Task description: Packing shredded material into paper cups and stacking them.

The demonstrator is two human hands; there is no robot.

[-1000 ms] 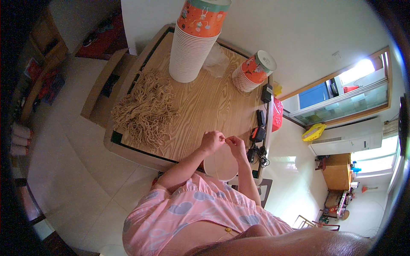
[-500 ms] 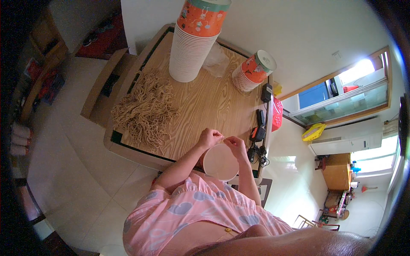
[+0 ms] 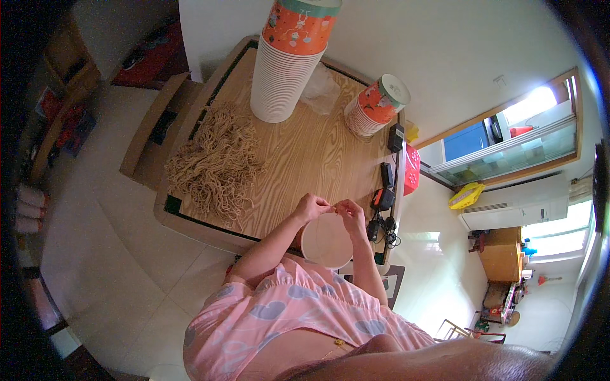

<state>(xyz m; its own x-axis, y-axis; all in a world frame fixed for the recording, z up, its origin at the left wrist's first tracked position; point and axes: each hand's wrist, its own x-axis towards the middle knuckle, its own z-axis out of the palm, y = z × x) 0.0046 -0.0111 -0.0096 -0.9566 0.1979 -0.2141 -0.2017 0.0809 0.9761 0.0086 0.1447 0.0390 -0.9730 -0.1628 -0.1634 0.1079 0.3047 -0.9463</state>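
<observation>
My left hand [image 3: 313, 207] and my right hand [image 3: 351, 218] meet at the table's near edge, fingertips pinched close together. What lies between the fingers is too small to make out. Just below them is a white paper tub [image 3: 326, 242], its round pale face toward me, held near my body between my wrists. To the left on the table rests a loose heap of tan string [image 3: 216, 166]. Beyond it rises a tall stack of nested paper tubs [image 3: 284, 79], white below with an orange and green printed one on top. A shorter stack of similar tubs [image 3: 376, 106] stands at the far right.
The wood-grain table [image 3: 311, 152] has a raised rim. A clear plastic bag [image 3: 321, 92] lies between the stacks. Along the right edge sit black adapters [image 3: 386, 174] and tangled cables [image 3: 381, 232]. A red basket [image 3: 412, 170] is beyond that edge; an open cardboard box [image 3: 149, 143] stands left.
My right hand's fingers have shifted and curled slightly at the pinch. The tub has moved a little to the left; the rest looks the same.
</observation>
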